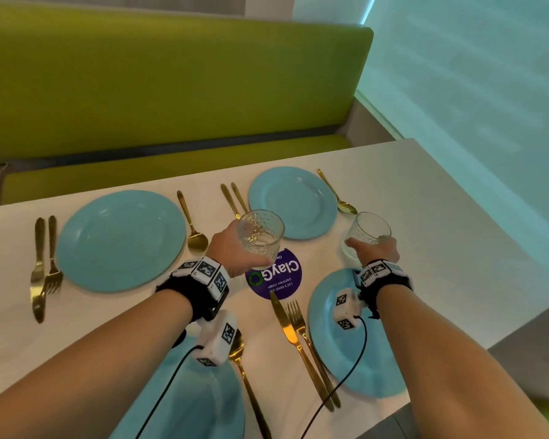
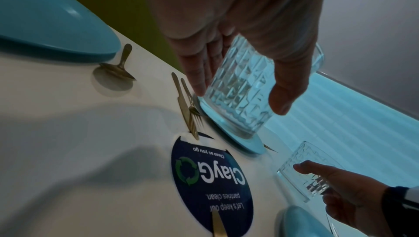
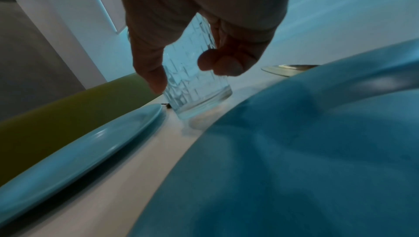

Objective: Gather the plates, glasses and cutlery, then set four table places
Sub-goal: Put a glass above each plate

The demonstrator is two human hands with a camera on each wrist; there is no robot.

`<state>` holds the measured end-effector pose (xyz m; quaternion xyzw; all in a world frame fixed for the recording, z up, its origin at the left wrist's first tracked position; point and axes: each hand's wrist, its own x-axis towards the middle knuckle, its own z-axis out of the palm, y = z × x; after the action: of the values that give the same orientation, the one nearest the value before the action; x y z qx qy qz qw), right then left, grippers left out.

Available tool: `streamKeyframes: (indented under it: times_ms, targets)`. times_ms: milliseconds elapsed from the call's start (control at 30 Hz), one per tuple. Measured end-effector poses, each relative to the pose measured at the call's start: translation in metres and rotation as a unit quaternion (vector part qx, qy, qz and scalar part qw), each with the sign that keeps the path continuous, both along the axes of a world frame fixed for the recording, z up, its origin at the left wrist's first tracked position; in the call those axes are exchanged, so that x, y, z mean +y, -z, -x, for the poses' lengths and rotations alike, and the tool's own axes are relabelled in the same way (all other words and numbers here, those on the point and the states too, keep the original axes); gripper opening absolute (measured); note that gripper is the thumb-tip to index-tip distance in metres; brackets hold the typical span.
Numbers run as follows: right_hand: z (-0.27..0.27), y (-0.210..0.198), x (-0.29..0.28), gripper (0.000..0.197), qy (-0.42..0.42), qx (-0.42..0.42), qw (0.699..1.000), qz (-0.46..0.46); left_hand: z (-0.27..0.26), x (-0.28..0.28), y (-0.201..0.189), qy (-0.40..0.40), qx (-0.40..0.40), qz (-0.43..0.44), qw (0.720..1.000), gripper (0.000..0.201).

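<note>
From the head view, the left hand is wrapped around a patterned glass, carried above the white table over the purple round sticker, while the right hand grips a second glass just past the near right plate. Four blue plates are out: the far left plate with a knife and fork on its left and a gold spoon on its right, the far right plate flanked by cutlery, and a near left plate half hidden under the left forearm. A green bench runs along the far side. Down on the left wrist view, fingers and thumb curl round the left-hand glass, which blocks part of the far right plate; a knife and fork pair lies just beside it, and the right hand shows with its glass. On the right wrist view, thumb and curled fingers clamp the glass, its base at the tabletop; whether it touches, I cannot tell. The near right plate fills the foreground.
</note>
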<state>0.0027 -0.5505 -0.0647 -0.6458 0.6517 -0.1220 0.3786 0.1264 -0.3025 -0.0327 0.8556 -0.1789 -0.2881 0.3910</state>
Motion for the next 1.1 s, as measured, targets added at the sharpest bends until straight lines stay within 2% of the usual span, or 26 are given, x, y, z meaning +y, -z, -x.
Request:
streamKeyframes:
  times_ms: [367,567,1100]
  targets:
    - [0.005,0.008,-0.003,0.082,0.019,-0.04,0.999,-0.007,0.008,-0.015,0.014,0.015,0.013,-0.001,1.0,0.089]
    - [0.008,0.007,-0.003,0.091,0.002,-0.019,1.0,-0.017,0.015,-0.018,0.024,0.028,0.014,-0.008,0.999,0.091]
    - [0.018,0.003,0.004,0.089,-0.063,0.078,0.995,-0.004,0.024,-0.032,0.04,0.08,0.002,-0.045,0.996,0.092]
